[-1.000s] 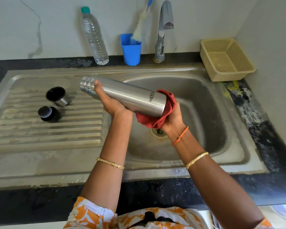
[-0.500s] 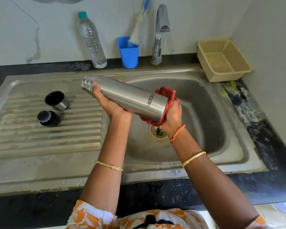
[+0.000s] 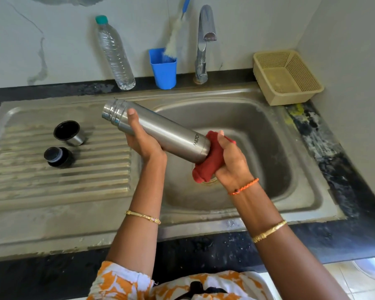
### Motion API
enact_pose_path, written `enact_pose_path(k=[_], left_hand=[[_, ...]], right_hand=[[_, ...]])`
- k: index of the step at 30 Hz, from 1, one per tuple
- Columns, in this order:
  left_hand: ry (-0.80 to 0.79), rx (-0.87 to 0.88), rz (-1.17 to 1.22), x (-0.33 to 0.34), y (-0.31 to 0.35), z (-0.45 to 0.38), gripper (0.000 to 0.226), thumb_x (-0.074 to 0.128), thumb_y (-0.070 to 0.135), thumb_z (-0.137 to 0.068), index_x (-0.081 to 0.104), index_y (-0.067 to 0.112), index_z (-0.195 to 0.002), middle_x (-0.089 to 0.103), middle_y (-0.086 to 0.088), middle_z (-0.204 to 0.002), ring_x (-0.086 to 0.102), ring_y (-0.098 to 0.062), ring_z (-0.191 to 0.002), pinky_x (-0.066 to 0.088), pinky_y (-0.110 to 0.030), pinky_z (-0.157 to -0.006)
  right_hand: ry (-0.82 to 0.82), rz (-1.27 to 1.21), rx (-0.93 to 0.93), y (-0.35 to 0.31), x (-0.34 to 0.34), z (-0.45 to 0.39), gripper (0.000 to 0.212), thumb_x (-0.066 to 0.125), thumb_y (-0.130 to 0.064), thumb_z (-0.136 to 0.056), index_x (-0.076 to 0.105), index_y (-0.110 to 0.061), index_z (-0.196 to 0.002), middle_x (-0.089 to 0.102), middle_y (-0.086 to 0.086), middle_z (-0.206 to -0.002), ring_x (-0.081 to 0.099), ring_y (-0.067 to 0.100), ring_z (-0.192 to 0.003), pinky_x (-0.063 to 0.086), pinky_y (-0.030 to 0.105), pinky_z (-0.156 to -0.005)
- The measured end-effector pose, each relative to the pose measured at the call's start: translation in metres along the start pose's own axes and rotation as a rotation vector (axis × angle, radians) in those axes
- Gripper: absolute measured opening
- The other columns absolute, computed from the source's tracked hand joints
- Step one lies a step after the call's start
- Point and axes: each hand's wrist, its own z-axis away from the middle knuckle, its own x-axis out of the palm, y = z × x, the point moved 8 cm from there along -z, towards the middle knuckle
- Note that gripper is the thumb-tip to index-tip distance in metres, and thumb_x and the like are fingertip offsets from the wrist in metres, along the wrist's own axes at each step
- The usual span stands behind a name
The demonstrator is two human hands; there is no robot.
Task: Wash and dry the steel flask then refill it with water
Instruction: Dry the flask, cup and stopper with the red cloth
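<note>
Right hand: your right hand (image 3: 230,161) is closed around a bunched red cloth (image 3: 208,164) and presses it against the base of the steel flask (image 3: 160,132), probably to dry the bottom.
Left hand: your left hand (image 3: 142,140) grips the flask's upper body from beneath, thumb over the top near the threaded neck, which steadies it against the cloth's push.
Steel flask: it is held tilted above the sink basin (image 3: 268,135), open mouth up and toward the draining board, base down over the drain. The tilt probably lets leftover drops fall into the basin.
Lid parts: the steel cup (image 3: 70,133) and the black stopper (image 3: 57,157) sit apart from the flask on the draining board (image 3: 52,182) left of the basin, presumably put there to drain.
Behind the basin: the tap (image 3: 205,42) stands at the back edge with no water running; left of it is a blue cup (image 3: 164,71) with a bottle brush (image 3: 175,37), and further left a plastic water bottle (image 3: 115,53).
Right of the basin: a cream basket (image 3: 287,77) sits at the back corner.
Stage: you appear to be drying; refilling is not yet done.
</note>
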Motion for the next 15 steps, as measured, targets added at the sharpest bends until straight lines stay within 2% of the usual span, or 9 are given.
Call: enact_pose_path(k=[2,3,5,7,9,12,13,15], left_hand=[[-0.026,0.026,-0.007,0.005,0.006,-0.001,0.048,0.068,0.038,-0.084,0.063,0.008,-0.121,0.071,-0.010,-0.109,0.069,-0.023,-0.098,0.057,-0.038,-0.085],[-0.052,0.003,-0.010,0.008,0.005,-0.001,0.051,0.068,0.042,-0.082,0.062,0.009,-0.121,0.071,-0.011,-0.110,0.069,-0.024,-0.098,0.058,-0.039,-0.085],[-0.104,-0.045,-0.008,0.012,0.003,0.003,0.065,0.069,0.050,-0.074,0.061,0.008,-0.122,0.069,-0.016,-0.113,0.069,-0.028,-0.099,0.058,-0.043,-0.085],[-0.122,0.011,-0.025,0.017,0.011,0.010,0.068,0.069,0.050,-0.070,0.060,0.007,-0.123,0.068,-0.019,-0.113,0.068,-0.032,-0.101,0.057,-0.046,-0.085],[-0.136,0.136,-0.035,0.024,0.027,0.013,0.066,0.070,0.044,-0.072,0.059,0.005,-0.124,0.068,-0.018,-0.115,0.066,-0.031,-0.104,0.056,-0.045,-0.089],[-0.148,0.271,-0.064,0.034,0.042,0.001,0.060,0.072,0.038,-0.073,0.058,0.007,-0.123,0.069,-0.007,-0.111,0.067,-0.016,-0.103,0.053,-0.035,-0.093],[-0.163,0.273,-0.078,0.037,0.043,-0.003,0.062,0.073,0.041,-0.072,0.058,0.009,-0.123,0.069,-0.006,-0.112,0.067,-0.017,-0.104,0.052,-0.037,-0.096],[-0.164,0.223,-0.095,0.037,0.036,-0.008,0.074,0.077,0.049,-0.066,0.058,0.009,-0.125,0.067,-0.012,-0.119,0.064,-0.025,-0.111,0.048,-0.049,-0.100]], right_hand=[[0.010,0.031,-0.034,0.001,0.000,0.004,0.023,0.055,-0.029,-0.095,0.063,-0.009,-0.102,0.062,0.006,-0.081,0.057,0.019,-0.052,0.047,0.034,-0.054],[0.017,0.049,-0.056,0.000,0.002,0.003,0.027,0.056,-0.030,-0.095,0.062,-0.008,-0.109,0.061,0.006,-0.086,0.057,0.018,-0.056,0.047,0.031,-0.053],[0.001,0.074,-0.032,-0.002,0.010,-0.001,0.025,0.056,-0.033,-0.094,0.062,-0.012,-0.107,0.059,0.007,-0.088,0.056,0.017,-0.054,0.046,0.026,-0.045],[-0.024,0.073,0.061,0.002,0.019,-0.003,0.022,0.055,-0.036,-0.095,0.061,-0.016,-0.101,0.059,0.008,-0.083,0.055,0.019,-0.046,0.045,0.026,-0.043],[-0.020,0.035,0.088,0.006,0.021,-0.003,0.021,0.054,-0.035,-0.095,0.058,-0.015,-0.098,0.061,0.009,-0.077,0.057,0.021,-0.048,0.049,0.033,-0.050],[-0.065,0.022,0.106,0.012,0.025,0.002,0.022,0.051,-0.035,-0.097,0.056,-0.014,-0.090,0.060,0.008,-0.052,0.057,0.025,-0.041,0.050,0.043,-0.058],[-0.074,0.018,0.106,0.012,0.026,0.002,0.025,0.050,-0.035,-0.097,0.056,-0.013,-0.089,0.060,0.009,-0.051,0.058,0.027,-0.043,0.050,0.046,-0.062],[-0.074,-0.019,0.127,0.011,0.022,-0.004,0.029,0.051,-0.038,-0.096,0.059,-0.009,-0.097,0.066,0.016,-0.074,0.062,0.033,-0.066,0.050,0.053,-0.076]])
